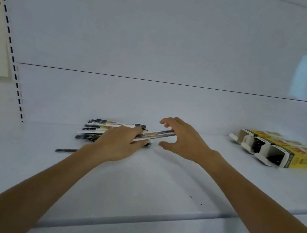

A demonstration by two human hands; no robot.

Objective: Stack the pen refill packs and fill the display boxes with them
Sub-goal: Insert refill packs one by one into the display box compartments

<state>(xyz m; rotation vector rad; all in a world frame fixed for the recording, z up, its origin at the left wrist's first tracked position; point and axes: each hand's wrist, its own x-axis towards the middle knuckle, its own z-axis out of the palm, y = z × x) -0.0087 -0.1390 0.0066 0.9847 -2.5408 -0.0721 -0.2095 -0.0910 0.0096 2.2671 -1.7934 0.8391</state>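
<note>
White shelf [159, 177] boarding spreads under both forearms and carries everything the task needs. Well off to the right of the right hand [183, 139] lie the yellow display boxes [283, 155], on their sides with their end flaps open toward the person; whether the dark openings hold anything cannot be told. Under and just behind the left hand [120, 145] sits a loose pile of refill packs [102, 126], its edges fanned and uneven. The left hand has its fingers curled over a thin bundle of packs [158, 134], holding it slanted above the pile with the far end pointing at the right palm. The right hand is spread wide, fingers relaxed and thumb dropped low, cupped around that end of the bundle; it holds nothing firmly, and whether it touches the packs is not clear. One stray pack [65, 150] lies alone just left of the left forearm.

The likely trouble is slippage. The packs look flat and slick, and a one-handed hold near one end could let the bundle fan out or shed a pack before the right hand squares it. Dragging the left hand away could also scatter the uneven pile beneath. The boxes are far from both hands, so a loosely squared stack may splay on the carry or catch on the open flaps. The stray pack could easily be missed.
</note>
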